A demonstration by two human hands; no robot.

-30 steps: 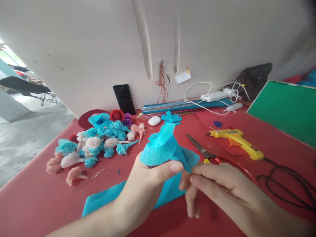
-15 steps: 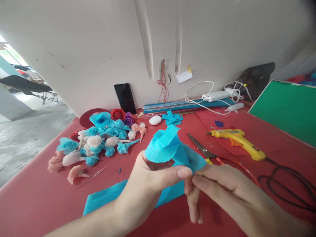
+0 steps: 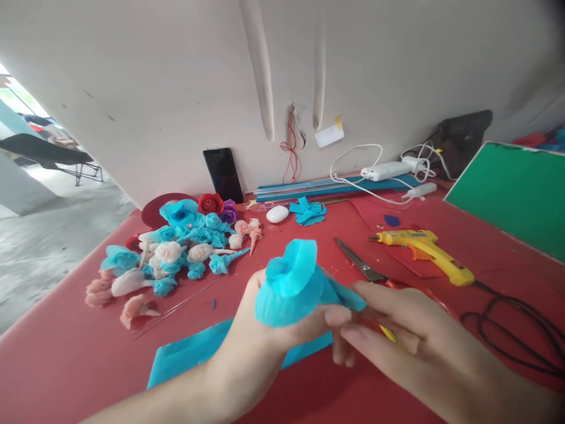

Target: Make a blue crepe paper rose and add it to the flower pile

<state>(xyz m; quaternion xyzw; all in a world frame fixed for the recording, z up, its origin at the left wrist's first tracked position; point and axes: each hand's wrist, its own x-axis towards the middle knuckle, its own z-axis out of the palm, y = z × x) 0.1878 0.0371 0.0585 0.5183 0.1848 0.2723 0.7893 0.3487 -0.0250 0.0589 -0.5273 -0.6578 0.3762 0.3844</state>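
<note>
Above the red worktop, near its front edge, the left hand held a half-rolled flower of turquoise crepe paper upright, its grip pinching the gathered base between thumb and fingers; the right hand met it from the side, its grip pressed together on the loose tail of the same strip, which trailed down to the flat turquoise paper strip lying on the worktop; the paper looked very light, soft and easily torn or crushed, so the safest hold seemed to be the tight, bunched base rather than the flared open rim; a slack pinch would probably let the roll unwind; beside the right hand lay red-handled scissors and, further off, a yellow glue gun; a heap of finished paper flowers in blue, white and pink sat well apart to the left.
</note>
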